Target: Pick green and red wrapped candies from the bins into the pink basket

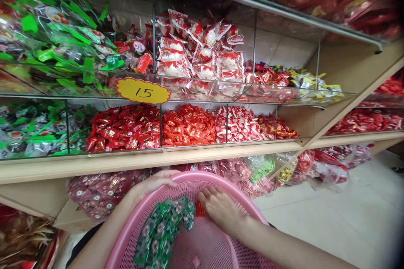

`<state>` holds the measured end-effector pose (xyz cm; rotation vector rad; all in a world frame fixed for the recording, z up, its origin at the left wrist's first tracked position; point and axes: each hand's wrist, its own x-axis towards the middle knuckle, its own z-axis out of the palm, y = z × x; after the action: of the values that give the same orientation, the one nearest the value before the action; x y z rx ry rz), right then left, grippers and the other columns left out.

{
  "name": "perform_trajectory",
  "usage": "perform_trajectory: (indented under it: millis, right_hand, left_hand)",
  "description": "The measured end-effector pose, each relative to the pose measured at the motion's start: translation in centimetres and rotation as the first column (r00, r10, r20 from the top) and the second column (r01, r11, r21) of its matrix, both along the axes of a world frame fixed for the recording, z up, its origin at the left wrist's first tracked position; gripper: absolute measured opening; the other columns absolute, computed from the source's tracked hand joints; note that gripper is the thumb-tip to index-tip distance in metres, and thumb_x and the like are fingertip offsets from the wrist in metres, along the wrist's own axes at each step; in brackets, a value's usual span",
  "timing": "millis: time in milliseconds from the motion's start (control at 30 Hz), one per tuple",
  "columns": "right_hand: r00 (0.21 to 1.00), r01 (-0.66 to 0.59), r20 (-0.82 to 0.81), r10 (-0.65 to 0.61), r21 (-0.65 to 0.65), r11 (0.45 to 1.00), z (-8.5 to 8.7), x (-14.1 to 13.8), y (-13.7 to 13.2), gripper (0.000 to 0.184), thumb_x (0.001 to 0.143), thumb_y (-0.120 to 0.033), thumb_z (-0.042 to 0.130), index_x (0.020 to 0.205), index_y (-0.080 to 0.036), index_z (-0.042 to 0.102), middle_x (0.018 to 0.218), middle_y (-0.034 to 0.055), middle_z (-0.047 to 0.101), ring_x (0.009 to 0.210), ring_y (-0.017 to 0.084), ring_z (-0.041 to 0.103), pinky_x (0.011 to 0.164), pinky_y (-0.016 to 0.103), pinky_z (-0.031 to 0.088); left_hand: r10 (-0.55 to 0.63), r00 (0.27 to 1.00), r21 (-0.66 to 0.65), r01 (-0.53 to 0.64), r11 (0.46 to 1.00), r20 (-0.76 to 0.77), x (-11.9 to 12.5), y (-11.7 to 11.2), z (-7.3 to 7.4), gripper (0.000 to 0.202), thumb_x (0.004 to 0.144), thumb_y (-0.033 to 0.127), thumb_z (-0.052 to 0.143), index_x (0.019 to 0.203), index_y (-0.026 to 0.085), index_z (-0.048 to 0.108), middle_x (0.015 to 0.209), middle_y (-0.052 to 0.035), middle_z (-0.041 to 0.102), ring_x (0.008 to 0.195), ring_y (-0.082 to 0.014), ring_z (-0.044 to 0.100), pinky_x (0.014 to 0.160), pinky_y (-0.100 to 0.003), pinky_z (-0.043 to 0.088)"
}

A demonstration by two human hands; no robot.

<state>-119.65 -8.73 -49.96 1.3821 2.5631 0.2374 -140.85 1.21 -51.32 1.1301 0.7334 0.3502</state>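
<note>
Currently, the left hand [154, 184] is gripping the upper left rim of the pink basket [202, 175], its fingers lying along the edge. The right hand [219, 208] is reaching inside the basket with its fingers curling downward; whether it is closing on anything cannot be told, as the fingertips are facing away. Red wrapping [199, 209] is showing just beside those fingers. Green packets [164, 233] are lying in a heap on the left side of the basket interior, apart from the right hand. The basket itself is sitting in front of a tiered shelf [94, 164], below its wooden front edge. On the lower tier, red packets [126, 128] and orange-red packets [189, 126] are filling adjoining compartments. A yellow label [143, 90] reading "15" is hanging at the front of the tier above, where red-and-white wrapped balls [202, 56] are standing piled. Filled bags [101, 191] are resting underneath the shelf, partly behind the left arm.
</note>
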Motion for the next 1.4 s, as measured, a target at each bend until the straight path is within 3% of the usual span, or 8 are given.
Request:
perform_trajectory:
  millis: [200,300,400,633,933,1100,1267,1400]
  right_hand:
    - [0.929,0.099,-0.362,-0.069,0.062,0.993,7.6,-0.1,2.1,0.007,0.082,-0.021,0.05,0.087,-0.016,0.051,0.086,0.0059,0.062,0.072,0.016,0.057,0.056,0.025,0.037]
    - [0.831,0.271,-0.531,-0.163,0.132,0.953,11.1,0.3,5.4,0.01,0.086,-0.025,0.042,0.085,-0.018,0.049,0.079,0.0041,0.062,0.066,0.014,0.056,0.056,0.024,0.034]
    - [0.75,0.478,-0.563,-0.346,0.1,0.873,12.6,0.3,9.2,0.02,0.084,-0.036,0.045,0.087,-0.017,0.05,0.076,0.0064,0.063,0.066,0.017,0.058,0.056,0.026,0.034]
    - [0.652,0.612,-0.516,-0.556,-0.075,0.788,12.2,-1.1,13.2,0.048,0.07,-0.057,0.055,0.095,-0.015,0.055,0.093,0.0141,0.063,0.084,0.024,0.06,0.063,0.029,0.04]
    - [0.541,0.62,-0.564,-0.623,-0.233,0.749,11.7,-0.5,13.9,0.028,0.064,-0.037,0.061,0.08,-0.015,0.058,0.08,0.007,0.063,0.071,0.016,0.057,0.057,0.025,0.038]
    - [0.483,0.518,-0.712,-0.509,-0.237,0.822,12.7,0.7,13.0,0.019,0.063,-0.034,0.059,0.07,-0.017,0.052,0.063,0.0,0.056,0.059,0.012,0.05,0.053,0.023,0.035]
    - [0.513,0.368,-0.816,-0.266,-0.07,0.927,14.5,2.1,8.9,0.017,0.066,-0.03,0.055,0.067,-0.019,0.043,0.058,-0.0036,0.049,0.052,0.009,0.042,0.05,0.023,0.03]
    - [0.593,0.177,-0.777,-0.21,-0.129,0.976,12.1,2.3,3.8,0.012,0.073,-0.029,0.049,0.072,-0.019,0.042,0.06,-0.0036,0.05,0.052,0.008,0.041,0.049,0.022,0.029]
  left_hand:
    - [-0.017,1.0,0.018,0.017,1.0,0.018,0.1,0.2,0.0,0.047,0.064,0.016,0.06,0.111,0.017,0.059,0.091,-0.0036,0.068,0.076,-0.0159,0.06,0.069,-0.024,0.045]
    - [-0.003,1.0,0.032,0.002,0.999,0.007,0.1,0.2,0.0,0.047,0.063,0.016,0.061,0.11,0.017,0.06,0.092,-0.0033,0.068,0.079,-0.0168,0.06,0.073,-0.026,0.044]
    - [0.007,1.0,0.046,-0.006,0.999,-0.012,0.0,0.2,0.0,0.046,0.062,0.016,0.062,0.108,0.018,0.062,0.093,-0.0029,0.068,0.081,-0.0171,0.06,0.075,-0.026,0.044]
    - [0.014,1.0,0.006,-0.014,1.0,0.021,-0.4,0.2,-0.5,0.048,0.062,0.016,0.062,0.11,0.018,0.061,0.091,-0.0025,0.068,0.081,-0.0175,0.06,0.073,-0.026,0.044]
    - [0.009,1.0,-0.02,-0.008,1.0,0.025,0.1,0.2,0.1,0.048,0.062,0.015,0.062,0.11,0.016,0.06,0.085,-0.0034,0.069,0.073,-0.016,0.06,0.067,-0.025,0.045]
    - [-0.01,1.0,-0.02,0.011,1.0,0.028,0.0,0.2,0.0,0.046,0.064,0.015,0.061,0.11,0.017,0.06,0.088,-0.0034,0.069,0.076,-0.016,0.061,0.069,-0.024,0.045]
    - [0.0,1.0,0.017,0.0,1.0,-0.001,0.0,0.2,-0.1,0.047,0.063,0.015,0.062,0.11,0.017,0.06,0.095,-0.0037,0.068,0.082,-0.0175,0.061,0.074,-0.026,0.045]
    - [0.0,1.0,-0.006,0.0,1.0,0.011,0.1,0.2,-0.2,0.049,0.063,0.016,0.062,0.112,0.017,0.059,0.094,-0.0038,0.068,0.078,-0.017,0.062,0.072,-0.026,0.046]
